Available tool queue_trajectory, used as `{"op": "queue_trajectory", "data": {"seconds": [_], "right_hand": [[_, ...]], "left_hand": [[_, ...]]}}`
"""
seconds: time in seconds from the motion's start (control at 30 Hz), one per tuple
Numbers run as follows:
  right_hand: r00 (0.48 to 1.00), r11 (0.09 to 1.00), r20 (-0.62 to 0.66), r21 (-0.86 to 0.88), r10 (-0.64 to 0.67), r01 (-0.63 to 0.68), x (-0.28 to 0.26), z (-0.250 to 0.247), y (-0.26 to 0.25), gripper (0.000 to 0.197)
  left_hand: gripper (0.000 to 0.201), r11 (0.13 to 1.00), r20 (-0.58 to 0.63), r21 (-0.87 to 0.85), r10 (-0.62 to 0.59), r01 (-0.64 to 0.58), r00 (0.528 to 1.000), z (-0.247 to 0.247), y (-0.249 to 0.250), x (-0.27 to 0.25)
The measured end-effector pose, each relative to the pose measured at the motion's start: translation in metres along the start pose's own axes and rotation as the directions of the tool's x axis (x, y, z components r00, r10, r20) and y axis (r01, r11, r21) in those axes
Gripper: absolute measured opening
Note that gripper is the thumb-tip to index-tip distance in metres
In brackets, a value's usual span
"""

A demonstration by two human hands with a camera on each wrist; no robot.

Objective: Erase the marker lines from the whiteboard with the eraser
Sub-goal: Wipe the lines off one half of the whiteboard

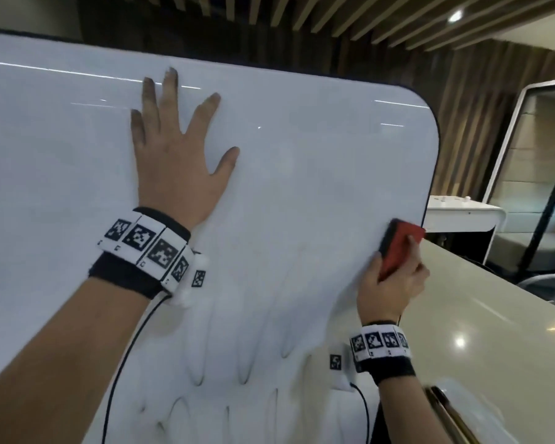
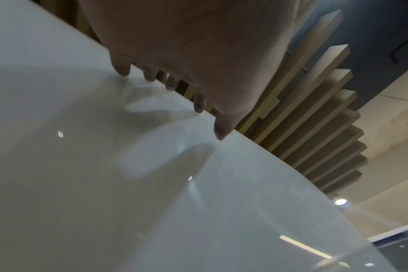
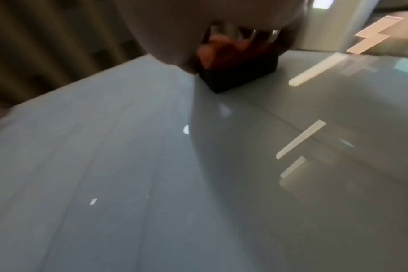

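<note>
Whiteboard [image 1: 302, 174]: red eraser [image 1: 398, 248] gripped in the right hand [image 1: 390, 290] and pressed against its right edge, left hand [image 1: 173, 161] laid flat with fingers spread near its top, marker lines [image 1: 205, 376] seen along its bottom.

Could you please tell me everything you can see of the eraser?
The eraser is a small block with a red back and a black pad underneath. The right hand grips it, fingers curled over the red back, and holds its pad against the whiteboard close to the board's right edge, about halfway up. It is tilted, with its long side running up and to the right. The remaining marker lines lie lower down to its left, clear of it.
</note>
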State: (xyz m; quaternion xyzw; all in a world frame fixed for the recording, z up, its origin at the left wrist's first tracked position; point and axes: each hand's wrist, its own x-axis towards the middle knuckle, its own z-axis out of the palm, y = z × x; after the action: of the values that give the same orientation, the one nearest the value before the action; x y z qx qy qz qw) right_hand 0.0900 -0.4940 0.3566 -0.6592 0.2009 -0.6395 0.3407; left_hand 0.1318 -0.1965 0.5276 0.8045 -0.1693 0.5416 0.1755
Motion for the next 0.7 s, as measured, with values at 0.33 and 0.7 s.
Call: {"op": "queue_trajectory", "data": {"seconds": [0.33, 0.7], "right_hand": [[0.724, 0.761, 0.282, 0.033, -0.629, 0.648, -0.057, 0.036, -0.094, 0.047], [0.987, 0.988, 0.057, 0.061, -0.148, 0.144, -0.011, 0.023, -0.063, 0.058]], "left_hand": [[0.068, 0.995, 0.043, 0.085, 0.054, -0.058, 0.998, 0.021, -0.011, -0.040], [0.066, 0.990, 0.070, 0.118, 0.065, -0.073, 0.995, 0.027, -0.015, -0.056]]}}
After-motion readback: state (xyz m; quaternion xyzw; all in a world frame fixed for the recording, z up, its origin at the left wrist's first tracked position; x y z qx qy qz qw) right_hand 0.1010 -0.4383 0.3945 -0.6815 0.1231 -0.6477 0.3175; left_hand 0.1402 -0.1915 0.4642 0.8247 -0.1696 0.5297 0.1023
